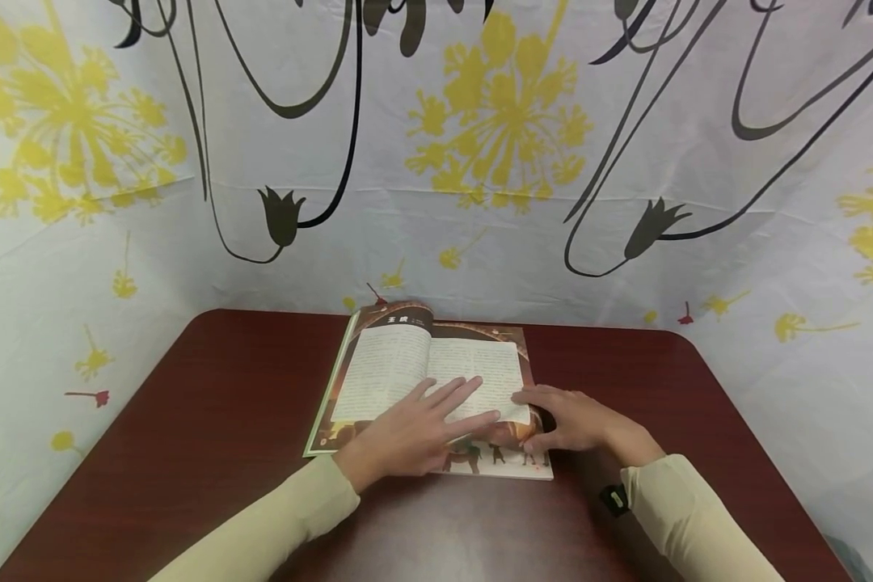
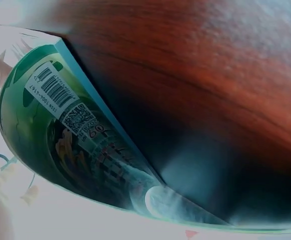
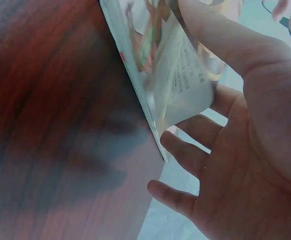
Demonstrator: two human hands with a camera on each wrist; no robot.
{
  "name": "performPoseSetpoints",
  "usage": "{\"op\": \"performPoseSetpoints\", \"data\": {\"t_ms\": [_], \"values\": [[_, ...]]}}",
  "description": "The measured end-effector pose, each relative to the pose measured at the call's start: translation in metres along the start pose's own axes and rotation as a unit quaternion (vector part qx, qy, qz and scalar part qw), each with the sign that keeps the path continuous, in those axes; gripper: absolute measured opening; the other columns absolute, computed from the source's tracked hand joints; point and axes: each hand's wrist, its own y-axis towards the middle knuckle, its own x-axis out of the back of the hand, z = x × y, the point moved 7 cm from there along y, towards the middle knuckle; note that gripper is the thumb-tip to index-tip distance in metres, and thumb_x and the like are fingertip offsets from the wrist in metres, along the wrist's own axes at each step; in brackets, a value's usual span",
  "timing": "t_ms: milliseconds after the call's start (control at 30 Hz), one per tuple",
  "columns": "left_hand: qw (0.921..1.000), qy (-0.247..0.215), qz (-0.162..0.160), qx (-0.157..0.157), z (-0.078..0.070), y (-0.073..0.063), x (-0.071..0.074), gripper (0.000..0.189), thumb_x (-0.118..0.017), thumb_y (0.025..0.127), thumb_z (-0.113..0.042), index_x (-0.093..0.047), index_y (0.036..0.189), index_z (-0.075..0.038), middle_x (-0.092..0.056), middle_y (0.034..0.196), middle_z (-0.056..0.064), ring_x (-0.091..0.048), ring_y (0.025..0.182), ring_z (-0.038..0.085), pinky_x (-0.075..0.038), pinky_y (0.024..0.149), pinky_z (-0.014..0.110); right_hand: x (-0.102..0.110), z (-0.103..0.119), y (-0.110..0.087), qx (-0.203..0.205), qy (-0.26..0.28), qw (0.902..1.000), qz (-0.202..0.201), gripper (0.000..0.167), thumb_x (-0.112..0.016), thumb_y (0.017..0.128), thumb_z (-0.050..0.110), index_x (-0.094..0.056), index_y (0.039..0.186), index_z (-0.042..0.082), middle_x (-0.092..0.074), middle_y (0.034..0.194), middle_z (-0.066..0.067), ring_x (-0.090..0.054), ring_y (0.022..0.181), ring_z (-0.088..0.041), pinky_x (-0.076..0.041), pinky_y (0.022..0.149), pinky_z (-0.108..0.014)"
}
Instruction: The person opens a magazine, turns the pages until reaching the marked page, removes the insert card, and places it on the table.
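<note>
An open magazine lies on the table, with text and coloured picture borders on its pages. My left hand rests across the lower middle of the spread, its fingers straight and spread over the right page. At the right edge, my right hand holds a lifted page between thumb and index finger; the other fingers stand apart from it. The left wrist view shows the green back cover with a barcode, bowed up from the table. The left hand's fingers are mostly out of that view.
The dark red wooden table has rounded far corners. White cloth with yellow flowers and dark stems hangs behind and at both sides. A small black device sits at the right wrist.
</note>
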Motion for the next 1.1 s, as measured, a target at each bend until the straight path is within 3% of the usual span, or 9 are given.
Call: {"op": "performPoseSetpoints", "data": {"t_ms": [200,400,467,600,767,833,933,1100], "values": [[0.9984,0.042,-0.032,-0.022,-0.001,-0.001,0.004,0.089,-0.068,0.085,-0.033,-0.019,0.159,-0.037,-0.010,0.166,0.011,-0.014,0.152,0.024,-0.028,0.115,0.051,0.008,-0.004,-0.002,-0.012,0.005,0.9997,-0.019,0.083,-0.073,0.085,0.051,-0.044,0.148,0.006,-0.043,0.150,-0.021,-0.042,0.136,-0.043,-0.038,0.102,-0.064],[0.9936,0.084,-0.061,-0.044,-0.004,-0.001,0.007,0.091,-0.072,0.084,-0.054,-0.024,0.159,-0.033,-0.012,0.166,0.011,-0.010,0.152,0.027,-0.019,0.118,0.054,0.012,-0.011,-0.004,-0.045,0.007,0.9984,-0.033,0.092,-0.072,0.086,0.052,-0.033,0.154,0.005,-0.037,0.154,-0.023,-0.038,0.139,-0.044,-0.035,0.103,-0.067],[0.9928,0.098,-0.051,-0.047,-0.004,-0.001,0.005,0.095,-0.070,0.082,-0.062,-0.022,0.159,-0.032,-0.011,0.167,0.009,-0.007,0.153,0.027,-0.014,0.118,0.056,0.012,-0.013,-0.005,-0.058,0.005,0.9977,-0.035,0.095,-0.072,0.086,0.054,-0.030,0.155,0.005,-0.035,0.155,-0.023,-0.037,0.139,-0.044,-0.034,0.103,-0.066],[0.9892,0.136,-0.024,-0.049,-0.004,-0.002,0.003,0.092,-0.067,0.085,-0.062,-0.023,0.159,-0.031,-0.012,0.167,0.006,-0.006,0.153,0.025,-0.009,0.117,0.061,0.012,-0.014,-0.004,-0.073,-0.001,0.9966,-0.037,0.100,-0.072,0.085,0.055,-0.025,0.156,0.002,-0.033,0.156,-0.023,-0.037,0.140,-0.044,-0.034,0.104,-0.065],[0.9868,0.157,-0.006,-0.040,0.000,-0.003,0.000,0.076,-0.057,0.089,-0.065,-0.039,0.154,-0.028,-0.025,0.163,0.007,-0.015,0.152,0.025,-0.010,0.117,0.062,0.005,-0.013,-0.004,-0.088,-0.005,0.9961,-0.012,0.093,-0.069,0.087,0.055,-0.032,0.154,0.003,-0.033,0.155,-0.027,-0.035,0.140,-0.045,-0.030,0.104,-0.070],[0.9866,0.160,0.003,-0.029,0.002,-0.004,-0.001,0.063,-0.054,0.094,-0.056,-0.046,0.149,-0.027,-0.029,0.162,0.007,-0.018,0.151,0.026,-0.009,0.117,0.062,0.002,-0.011,-0.003,-0.089,-0.007,0.9960,-0.003,0.090,-0.069,0.087,0.056,-0.036,0.153,0.004,-0.032,0.155,-0.028,-0.035,0.140,-0.046,-0.029,0.103,-0.071],[0.9860,0.165,0.024,-0.011,0.006,-0.005,-0.005,0.051,-0.051,0.096,-0.041,-0.051,0.145,-0.027,-0.032,0.161,0.007,-0.019,0.151,0.026,-0.006,0.117,0.063,0.000,-0.008,-0.003,-0.079,-0.012,0.9968,-0.005,0.088,-0.069,0.086,0.056,-0.039,0.152,0.005,-0.034,0.155,-0.026,-0.038,0.139,-0.045,-0.031,0.103,-0.069],[0.9825,0.176,0.061,0.004,0.011,-0.006,-0.009,0.052,-0.048,0.097,-0.041,-0.049,0.147,-0.030,-0.032,0.161,0.006,-0.015,0.152,0.028,-0.007,0.115,0.065,-0.003,-0.003,-0.001,-0.033,-0.021,0.9992,-0.012,0.086,-0.073,0.084,0.054,-0.043,0.150,0.006,-0.039,0.153,-0.022,-0.042,0.137,-0.042,-0.037,0.103,-0.063]]}}
